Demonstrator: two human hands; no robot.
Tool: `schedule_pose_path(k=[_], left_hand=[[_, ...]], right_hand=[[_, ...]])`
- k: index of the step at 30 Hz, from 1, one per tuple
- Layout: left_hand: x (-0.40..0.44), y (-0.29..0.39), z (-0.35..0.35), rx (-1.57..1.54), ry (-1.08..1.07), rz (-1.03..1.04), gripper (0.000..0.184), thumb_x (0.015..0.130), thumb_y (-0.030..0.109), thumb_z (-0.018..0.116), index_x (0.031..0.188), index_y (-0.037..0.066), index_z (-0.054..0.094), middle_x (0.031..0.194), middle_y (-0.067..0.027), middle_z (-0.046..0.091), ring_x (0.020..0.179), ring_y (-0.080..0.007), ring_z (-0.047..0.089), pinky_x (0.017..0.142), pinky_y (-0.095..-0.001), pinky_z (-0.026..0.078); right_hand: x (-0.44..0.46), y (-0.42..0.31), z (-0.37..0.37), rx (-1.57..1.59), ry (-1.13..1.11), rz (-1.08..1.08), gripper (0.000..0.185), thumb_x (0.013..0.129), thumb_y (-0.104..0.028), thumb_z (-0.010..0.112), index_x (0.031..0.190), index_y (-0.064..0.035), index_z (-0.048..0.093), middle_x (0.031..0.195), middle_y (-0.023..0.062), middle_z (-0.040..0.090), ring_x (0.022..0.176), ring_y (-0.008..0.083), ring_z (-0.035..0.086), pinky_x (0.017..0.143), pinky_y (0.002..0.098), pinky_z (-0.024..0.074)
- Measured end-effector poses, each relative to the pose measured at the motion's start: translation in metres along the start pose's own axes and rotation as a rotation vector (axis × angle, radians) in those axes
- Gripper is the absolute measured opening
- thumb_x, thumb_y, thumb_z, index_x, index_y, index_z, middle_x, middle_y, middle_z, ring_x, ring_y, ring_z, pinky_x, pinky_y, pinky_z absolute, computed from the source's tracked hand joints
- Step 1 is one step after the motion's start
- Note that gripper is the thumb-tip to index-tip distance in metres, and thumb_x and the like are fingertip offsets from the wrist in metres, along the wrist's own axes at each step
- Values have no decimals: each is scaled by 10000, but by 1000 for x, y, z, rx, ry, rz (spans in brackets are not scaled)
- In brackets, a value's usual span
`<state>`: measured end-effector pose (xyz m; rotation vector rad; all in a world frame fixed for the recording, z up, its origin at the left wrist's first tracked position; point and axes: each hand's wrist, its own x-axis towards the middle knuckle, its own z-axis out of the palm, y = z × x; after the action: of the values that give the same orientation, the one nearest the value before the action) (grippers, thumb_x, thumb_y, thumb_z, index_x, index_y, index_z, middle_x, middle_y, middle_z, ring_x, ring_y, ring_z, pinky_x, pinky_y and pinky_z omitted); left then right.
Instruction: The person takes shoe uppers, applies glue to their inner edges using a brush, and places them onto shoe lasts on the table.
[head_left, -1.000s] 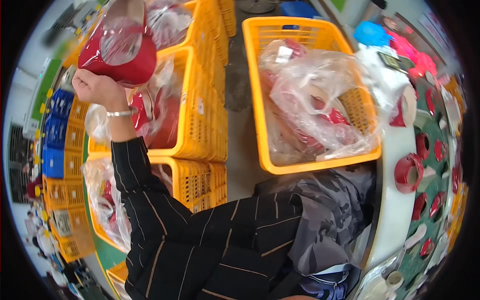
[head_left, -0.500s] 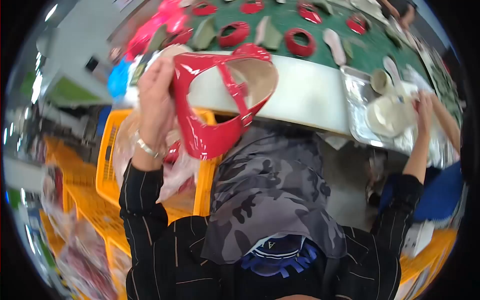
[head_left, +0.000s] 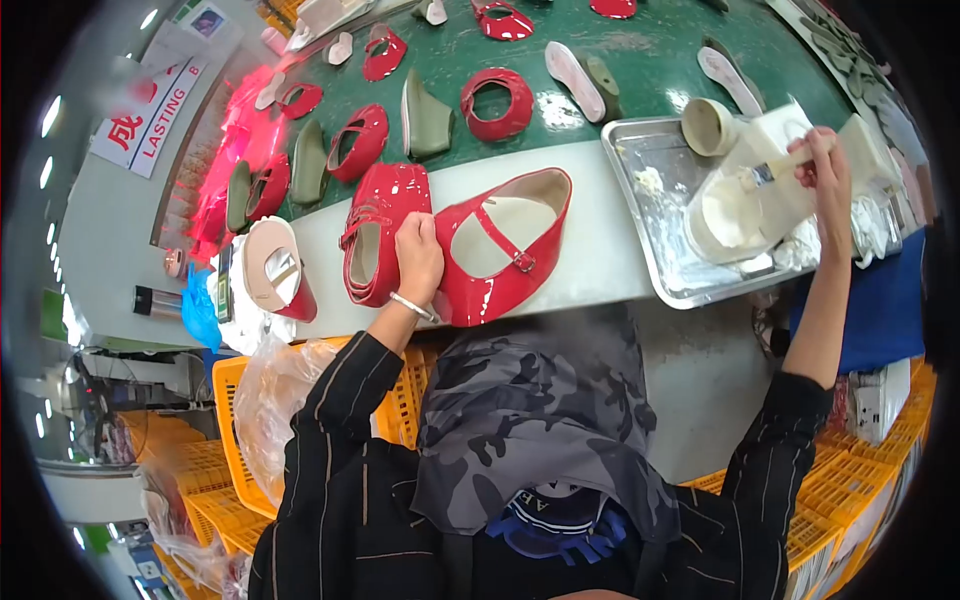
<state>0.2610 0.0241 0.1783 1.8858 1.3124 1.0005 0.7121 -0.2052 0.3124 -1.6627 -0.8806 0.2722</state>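
Note:
Two glossy red shoe uppers lie side by side on the white table edge: one with several straps (head_left: 378,240) and one with a single buckled strap (head_left: 510,278). Between them is my left hand (head_left: 418,250), its fingers closed on the single-strap upper. On the right, my right hand (head_left: 822,170) grips the handle of a brush (head_left: 775,170), its bristle end above a white container (head_left: 728,222) in a metal tray (head_left: 668,288). A beige cup (head_left: 706,128) lies near the tray's back edge.
Red uppers (head_left: 497,104), green wedge soles (head_left: 427,118) and pale insoles (head_left: 575,80) sit on the green surface (head_left: 640,50). A beige-lined shoe piece (head_left: 272,265) lies to the left. Below it is a yellow crate (head_left: 236,420) with plastic bags.
The view has turned from the crates to the table. My left hand has brought the red uppers down onto the table edge. My right hand has raised the brush above the container.

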Motion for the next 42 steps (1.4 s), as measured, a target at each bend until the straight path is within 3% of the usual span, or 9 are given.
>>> schedule_pose_path(k=[14,18,24,27,31,32,34,38,42], left_hand=[[27,68,-7,329,-414,295,465,798,341,625,1099,2,527,1013,-176,580,952,-319,553,808,-406,441],[60,67,19,750,-617,388,231,747,224,603,844,14,613,881,-131,623,847,-335,589,678,-422,487],[65,97,22,714,-582,814,148,706,34,531,818,66,621,897,-108,615,875,-285,590,651,-392,494],[58,116,17,195,-167,1121,313,653,-32,574,957,40,601,928,-116,599,885,-285,571,709,-369,485],[51,99,22,-454,-316,402,403,770,48,632,1151,-8,515,1054,-125,600,902,-234,604,799,-340,489],[49,95,24,-696,-414,159,402,919,255,504,1219,-9,455,1038,-120,597,903,-204,601,812,-353,494],[43,86,27,-815,-526,134,576,962,477,243,1269,18,406,1123,-170,563,914,-251,598,794,-377,501],[23,87,25,-1177,-598,-174,735,893,637,174,1145,23,488,842,-102,575,811,-250,607,748,-409,489],[8,96,15,-1178,-713,-257,751,879,660,159,1107,34,504,851,-72,558,788,-270,594,725,-417,485]], right_hand=[[7,3,-6,-93,74,32,233,945,-309,462,957,-101,567,837,-24,598,604,6,440,527,146,312],[1,4,-7,-104,113,26,229,941,-301,470,974,-97,569,845,-23,604,601,7,453,524,139,325],[-13,2,-9,-105,166,50,251,943,-298,467,1038,-78,543,846,0,610,602,13,467,531,142,346],[-19,4,-8,-80,162,24,249,946,-301,462,1028,-80,542,860,1,615,608,12,464,543,142,352],[-16,8,-11,-97,181,30,255,944,-292,468,1037,-68,546,866,-6,616,619,9,460,546,138,349],[-15,9,-11,-98,175,36,255,944,-292,468,1037,-68,546,866,-6,616,619,9,460,546,138,349],[-23,8,-12,-102,209,28,264,942,-290,475,1053,-62,548,874,-3,622,619,5,457,551,133,347],[-24,9,-13,-115,203,4,263,940,-286,481,1058,-62,552,881,-2,628,622,2,457,552,129,342],[-30,16,-18,-113,237,5,255,940,-282,482,1057,-68,557,885,-5,629,628,-3,454,557,129,339]])
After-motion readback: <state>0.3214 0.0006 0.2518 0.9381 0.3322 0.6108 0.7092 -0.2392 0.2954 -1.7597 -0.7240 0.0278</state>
